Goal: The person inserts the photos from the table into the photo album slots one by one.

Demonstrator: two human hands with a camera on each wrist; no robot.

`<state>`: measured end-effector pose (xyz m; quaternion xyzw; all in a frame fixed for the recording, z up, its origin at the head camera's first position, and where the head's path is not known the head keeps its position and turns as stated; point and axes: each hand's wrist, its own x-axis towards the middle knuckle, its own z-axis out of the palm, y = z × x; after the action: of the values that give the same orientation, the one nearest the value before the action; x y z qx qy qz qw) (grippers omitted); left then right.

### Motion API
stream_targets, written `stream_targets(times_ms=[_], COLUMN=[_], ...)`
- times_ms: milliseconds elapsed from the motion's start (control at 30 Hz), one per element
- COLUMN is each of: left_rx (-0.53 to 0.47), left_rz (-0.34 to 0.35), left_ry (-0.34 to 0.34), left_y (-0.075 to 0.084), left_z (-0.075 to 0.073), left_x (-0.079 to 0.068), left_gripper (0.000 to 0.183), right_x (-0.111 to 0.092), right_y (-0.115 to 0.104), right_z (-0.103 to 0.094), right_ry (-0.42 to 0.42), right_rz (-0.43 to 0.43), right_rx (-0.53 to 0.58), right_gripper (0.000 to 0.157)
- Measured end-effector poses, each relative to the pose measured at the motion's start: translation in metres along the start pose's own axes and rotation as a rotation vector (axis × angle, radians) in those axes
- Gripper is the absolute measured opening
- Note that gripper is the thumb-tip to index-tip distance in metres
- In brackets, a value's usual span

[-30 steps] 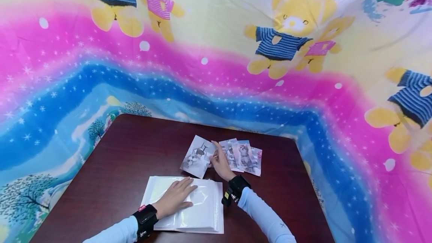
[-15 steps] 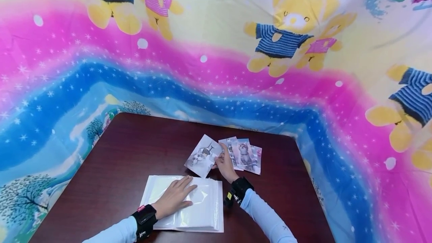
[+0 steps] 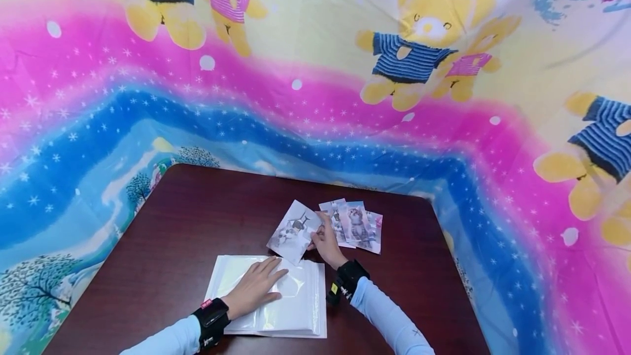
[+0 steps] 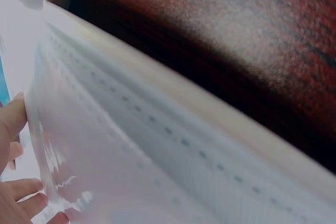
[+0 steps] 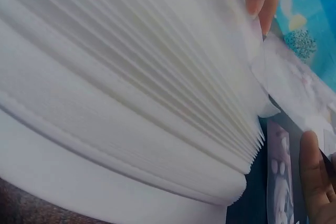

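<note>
A white photo album with clear pocket pages lies open on the table. My left hand rests on its pages, fingers straight and spread. Above the album, my right hand pinches a photo by its right side. The photo is tilted, its lowest corner overlapping the album's top edge in the head view. In the right wrist view, the photo reaches the fanned page edges, with the right thumb or finger on it. A loose pocket sheet bulges up beside my left fingers in the left wrist view.
Several more photos, one showing a kitten, lie overlapped just beyond my right hand. The dark wooden table has rounded far corners. A printed cloth with teddy bears hangs around it.
The right hand and its photo shifted right, then came slightly back left and down, bringing the photo's lowest corner over the album's top edge. The left hand stayed on the page.
</note>
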<state>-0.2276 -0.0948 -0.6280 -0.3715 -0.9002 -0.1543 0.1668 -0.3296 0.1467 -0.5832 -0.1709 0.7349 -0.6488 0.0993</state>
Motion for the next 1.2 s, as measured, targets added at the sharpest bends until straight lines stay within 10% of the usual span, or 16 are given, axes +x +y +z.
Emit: stream_targets(times_ms=[300, 600, 933, 1200], left_rx=[0.007, -0.053, -0.028, -0.037], left_rz=[-0.025, -0.031, -0.023, -0.009], left_ry=[-0.051, -0.087, -0.062, -0.066], left_y=[-0.001, -0.001, -0.003, -0.002], left_z=[0.001, -0.003, 0.001, 0.001], left_x=[-0.001, 0.003, 0.001, 0.001], left_gripper=[0.059, 0.066, 0.063, 0.062], right_x=[-0.003, 0.01, 0.006, 0.006], right_y=[0.0, 0.026, 0.033, 0.034], right_z=[-0.007, -0.006, -0.005, -0.012], right_ry=[-0.017, 0.153, 0.031, 0.125], right_rz=[0.014, 0.009, 0.007, -0.092], right_rx=[-0.037, 0.007, -0.014, 0.0], right_gripper=[0.065, 0.064, 0.065, 0.062])
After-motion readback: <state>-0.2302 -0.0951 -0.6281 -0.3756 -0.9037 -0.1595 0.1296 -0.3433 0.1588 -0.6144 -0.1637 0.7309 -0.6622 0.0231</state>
